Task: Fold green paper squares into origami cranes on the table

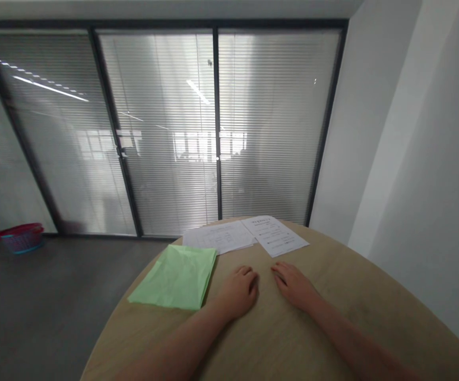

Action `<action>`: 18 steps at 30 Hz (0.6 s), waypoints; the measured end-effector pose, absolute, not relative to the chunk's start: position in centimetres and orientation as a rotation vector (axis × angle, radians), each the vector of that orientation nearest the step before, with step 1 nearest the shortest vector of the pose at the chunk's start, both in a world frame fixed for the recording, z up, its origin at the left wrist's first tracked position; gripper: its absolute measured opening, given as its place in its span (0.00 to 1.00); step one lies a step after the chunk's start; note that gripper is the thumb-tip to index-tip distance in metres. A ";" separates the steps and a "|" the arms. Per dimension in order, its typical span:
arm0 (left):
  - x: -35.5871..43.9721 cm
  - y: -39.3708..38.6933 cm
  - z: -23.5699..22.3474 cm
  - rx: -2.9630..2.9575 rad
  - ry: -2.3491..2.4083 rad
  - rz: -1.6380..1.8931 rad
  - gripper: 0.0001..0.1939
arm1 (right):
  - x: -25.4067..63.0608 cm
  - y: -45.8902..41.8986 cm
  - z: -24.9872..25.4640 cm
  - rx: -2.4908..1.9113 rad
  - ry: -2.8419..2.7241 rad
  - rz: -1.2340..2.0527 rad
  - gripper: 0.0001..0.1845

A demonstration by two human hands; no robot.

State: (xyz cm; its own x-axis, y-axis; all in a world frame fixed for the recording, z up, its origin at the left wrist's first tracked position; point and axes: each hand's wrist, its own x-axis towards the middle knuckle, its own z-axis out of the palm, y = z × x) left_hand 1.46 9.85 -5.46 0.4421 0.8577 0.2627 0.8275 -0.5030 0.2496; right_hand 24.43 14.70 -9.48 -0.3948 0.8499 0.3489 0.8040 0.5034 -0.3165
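Note:
My left hand (238, 292) rests on the round wooden table (277, 338), its fingers loosely curled in and nothing seen in them. Just left of it lies a folded light green cloth or sheet (176, 278), not touched by the hand. To the right, my right hand (293, 284) lies palm down on the tabletop, fingers loosely stretched out and holding nothing. Beyond its fingertips is a printed white paper (276, 236). Another paper with a printed table (219, 236) lies behind the green piece, partly covered by it.
Glass partition panels with blinds (166, 132) stand behind the table. A plain white wall (423, 174) runs close on the right. A red and blue plastic basket (21, 239) sits on the grey floor (55, 307) at the left.

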 end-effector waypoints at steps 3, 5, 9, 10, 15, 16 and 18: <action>1.3 9.8 -5.6 2.604 1.499 0.548 0.17 | 24.5 14.7 -9.5 -1.355 -2.284 0.133 0.22; 1.2 9.7 -5.6 2.609 1.492 0.538 0.17 | 24.5 14.7 -9.4 -1.356 -2.285 0.141 0.22; 1.1 9.6 -5.6 2.624 1.491 0.521 0.17 | 24.5 14.7 -9.4 -1.355 -2.289 0.152 0.23; 1.1 9.6 -5.6 2.627 1.493 0.513 0.18 | 24.5 14.7 -9.5 -1.351 -2.285 0.151 0.22; 1.1 9.6 -5.6 2.626 1.506 0.487 0.18 | 24.6 14.9 -9.7 -1.345 -2.279 0.145 0.22; 1.0 9.6 -5.6 2.629 1.507 0.485 0.18 | 24.6 15.0 -9.8 -1.348 -2.283 0.142 0.23; 1.1 9.5 -5.6 2.640 1.505 0.486 0.17 | 24.6 15.0 -9.9 -1.353 -2.290 0.129 0.23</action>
